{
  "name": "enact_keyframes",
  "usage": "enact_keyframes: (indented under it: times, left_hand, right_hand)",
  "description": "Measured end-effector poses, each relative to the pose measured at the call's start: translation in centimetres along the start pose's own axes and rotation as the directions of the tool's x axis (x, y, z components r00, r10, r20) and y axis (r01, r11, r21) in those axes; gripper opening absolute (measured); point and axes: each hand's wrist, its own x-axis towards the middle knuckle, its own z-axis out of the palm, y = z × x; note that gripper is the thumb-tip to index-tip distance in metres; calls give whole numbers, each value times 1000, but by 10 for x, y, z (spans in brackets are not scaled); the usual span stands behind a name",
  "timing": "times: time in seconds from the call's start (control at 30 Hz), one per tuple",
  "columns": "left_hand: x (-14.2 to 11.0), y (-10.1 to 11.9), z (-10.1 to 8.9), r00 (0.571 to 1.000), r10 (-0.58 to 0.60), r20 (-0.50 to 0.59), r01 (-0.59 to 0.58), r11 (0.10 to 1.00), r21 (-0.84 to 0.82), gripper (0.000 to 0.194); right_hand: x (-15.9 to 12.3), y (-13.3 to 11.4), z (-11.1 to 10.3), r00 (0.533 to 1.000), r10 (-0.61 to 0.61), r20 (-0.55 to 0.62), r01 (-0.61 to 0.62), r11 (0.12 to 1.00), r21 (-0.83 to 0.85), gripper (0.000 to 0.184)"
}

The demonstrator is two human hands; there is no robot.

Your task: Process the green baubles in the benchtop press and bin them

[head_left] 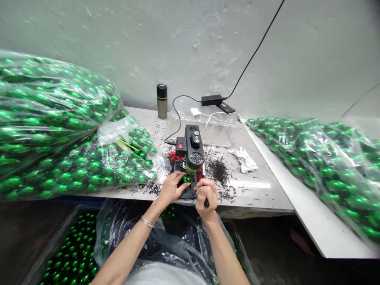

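A small black bench machine [191,152] with a red switch stands at the near edge of a grey table [261,190]. Under its head sits a shiny green ball [186,179]. My left hand [171,187] reaches in from the left, its fingers touching that ball. My right hand [205,195] is closed in a fist around a thin dark handle or lever beside the machine's base. A silver bracelet [146,222] circles my left wrist.
Clear bags full of green balls lie at left [53,134] and at right [320,158]. Another bag of balls [74,253] sits below the table. Dark shavings [218,170], a white glove [245,158], a flask [162,101] and a power adapter [212,99] are on the table.
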Motion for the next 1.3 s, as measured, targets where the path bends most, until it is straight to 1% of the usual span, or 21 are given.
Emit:
enact_keyframes:
  times: [0.13, 0.3, 0.43, 0.6, 0.67, 0.8, 0.83, 0.9, 1.0, 1.1, 1.17, 1.23, 1.27, 1.3]
  left_hand:
    - [0, 0, 1, 1000, -10, -4, 10, 1000, -5, 28]
    - [-1, 1, 3, 999, -31, -16, 31, 1000, 0, 27]
    - [-2, 1, 4, 999, -37, -20, 37, 999, -11, 27]
    - [-1, 2, 2, 999, -42, -7, 42, 999, -14, 27]
    - [-1, 2, 1, 999, -37, -3, 37, 999, -11, 27]
    - [0, 1, 0, 1000, -29, 0, 29, 999, -20, 28]
    - [1, 0, 1, 1000, -29, -2, 29, 999, -25, 28]
    - [4, -1, 2, 999, -34, -9, 34, 999, -34, 29]
    - [1, -1, 2, 998, -45, -42, 42, 997, -64, 29]
    - [-19, 4, -3, 997, -39, -73, 32, 995, -93, 31]
    - [-40, 7, -11, 998, -15, -55, 11, 998, -66, 38]
    - [-58, 7, -22, 999, 6, -34, -6, 1000, 0, 53]
    - [-63, 5, -29, 999, 12, -38, -11, 999, 45, 59]
    - [-63, 3, -37, 998, 15, -55, -9, 995, 95, 59]
  right_hand:
    - [-12, 6, 5, 999, 36, -32, -35, 999, 37, 23]
    - [-20, 12, 10, 997, 21, -80, -22, 1000, -1, 27]
    - [-23, 15, 12, 996, 9, -93, -11, 1000, -18, 28]
    - [-24, 18, 12, 997, -8, -74, 6, 999, -32, 27]
    - [-24, 21, 12, 997, -42, -64, 40, 998, -42, 26]
    - [-20, 23, 11, 988, -156, 5, 156, 986, -63, 24]
    - [-17, 21, 10, 988, -157, 5, 157, 986, -58, 24]
    - [-8, 13, 7, 994, -104, -19, 103, 994, -37, 25]
    - [14, -5, 2, 997, 27, -77, -27, 1000, 2, 26]
    - [33, -19, -2, 986, 136, -93, -134, 991, 20, 27]
    - [38, -23, -3, 983, 165, -81, -163, 986, 30, 27]
    - [35, -23, -2, 982, 171, -80, -168, 985, 42, 28]
    - [32, -22, 0, 981, 174, -85, -171, 984, 48, 28]
    - [28, -21, 1, 980, 178, -91, -174, 983, 53, 28]
